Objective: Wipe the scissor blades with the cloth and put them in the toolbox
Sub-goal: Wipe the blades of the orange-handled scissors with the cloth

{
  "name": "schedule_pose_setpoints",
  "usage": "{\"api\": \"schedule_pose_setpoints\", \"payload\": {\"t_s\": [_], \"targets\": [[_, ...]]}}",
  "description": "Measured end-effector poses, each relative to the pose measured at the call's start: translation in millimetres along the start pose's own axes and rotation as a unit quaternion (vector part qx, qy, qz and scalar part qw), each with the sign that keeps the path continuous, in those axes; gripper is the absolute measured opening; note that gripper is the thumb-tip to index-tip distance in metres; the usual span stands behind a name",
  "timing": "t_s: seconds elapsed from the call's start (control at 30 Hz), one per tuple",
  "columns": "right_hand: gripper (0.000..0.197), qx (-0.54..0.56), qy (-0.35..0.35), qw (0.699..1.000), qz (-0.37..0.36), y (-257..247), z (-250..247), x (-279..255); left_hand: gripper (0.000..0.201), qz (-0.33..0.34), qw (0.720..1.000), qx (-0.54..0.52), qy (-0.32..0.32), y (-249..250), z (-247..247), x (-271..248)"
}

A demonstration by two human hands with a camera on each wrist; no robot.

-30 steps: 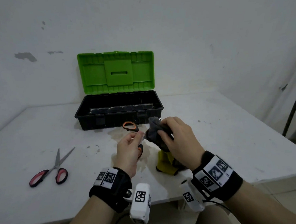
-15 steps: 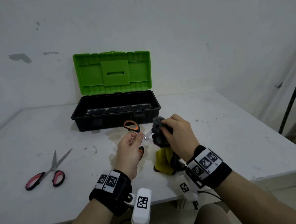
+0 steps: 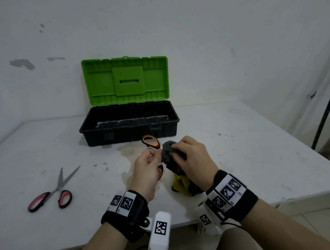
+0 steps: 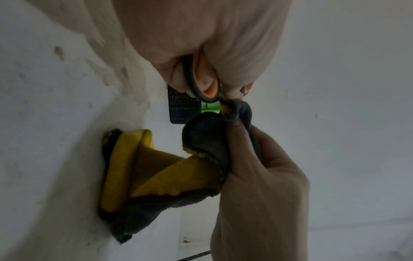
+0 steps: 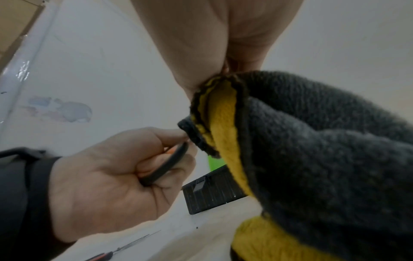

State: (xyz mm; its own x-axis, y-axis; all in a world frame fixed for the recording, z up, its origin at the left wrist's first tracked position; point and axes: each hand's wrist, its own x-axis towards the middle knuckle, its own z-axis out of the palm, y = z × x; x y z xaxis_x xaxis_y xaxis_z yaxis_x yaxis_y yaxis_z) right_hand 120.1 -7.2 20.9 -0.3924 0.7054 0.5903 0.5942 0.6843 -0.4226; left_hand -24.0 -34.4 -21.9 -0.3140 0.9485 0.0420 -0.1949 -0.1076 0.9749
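My left hand (image 3: pixel 150 167) grips the orange-handled scissors (image 3: pixel 150 142) by their handles (image 4: pixel 204 84), in front of the toolbox. My right hand (image 3: pixel 189 158) holds the grey and yellow cloth (image 3: pixel 168 151) bunched around the blades, which are hidden inside it. The cloth's (image 4: pixel 156 176) lower end hangs down to the table. The black toolbox (image 3: pixel 129 125) stands open behind the hands, its green lid (image 3: pixel 125 81) upright. In the right wrist view the cloth (image 5: pixel 312 150) fills the right side and the left hand (image 5: pixel 125 176) curls round a black handle loop.
A second pair of scissors with red handles (image 3: pixel 52 191) lies half open on the white table (image 3: pixel 259 157) at the left. A stained patch (image 3: pixel 127 150) marks the table before the toolbox. The table's front edge runs under my wrists. A dark pole (image 3: pixel 327 105) leans at the far right.
The cloth in my right hand has slid back along the blades toward the handles, covering the strip of blade that showed half a second ago. My left hand keeps its hold.
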Motion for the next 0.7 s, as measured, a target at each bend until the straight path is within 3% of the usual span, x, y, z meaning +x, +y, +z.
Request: {"api": "schedule_pose_setpoints", "payload": {"t_s": [0.2, 0.3, 0.47, 0.6, 0.7], "targets": [[0.011, -0.032, 0.048, 0.993, 0.101, 24.4, -19.6, 22.7, 0.023, -0.004, 1.000, 0.014, 0.024, 0.5, -5.8, 1.2], [0.010, -0.025, 0.050, 0.996, 0.072, 13.5, -25.4, 16.5, 0.022, -0.007, 0.999, 0.012, 0.036, 0.5, -7.6, 4.8], [0.012, 0.001, -0.027, 1.000, 0.007, -7.8, -7.9, 1.8, 0.024, -0.004, 1.000, -0.010, 0.009, 2.5, -0.2, 2.4], [0.012, -0.011, -0.018, 0.999, 0.024, -1.7, -3.8, 5.7, 0.023, -0.008, 1.000, -0.012, -0.005, 4.5, 1.0, 1.5], [0.012, -0.039, 0.006, 0.996, 0.078, 10.2, -11.0, 18.6, 0.024, -0.010, 1.000, -0.003, 0.011, 3.6, -3.8, 2.6]]}}
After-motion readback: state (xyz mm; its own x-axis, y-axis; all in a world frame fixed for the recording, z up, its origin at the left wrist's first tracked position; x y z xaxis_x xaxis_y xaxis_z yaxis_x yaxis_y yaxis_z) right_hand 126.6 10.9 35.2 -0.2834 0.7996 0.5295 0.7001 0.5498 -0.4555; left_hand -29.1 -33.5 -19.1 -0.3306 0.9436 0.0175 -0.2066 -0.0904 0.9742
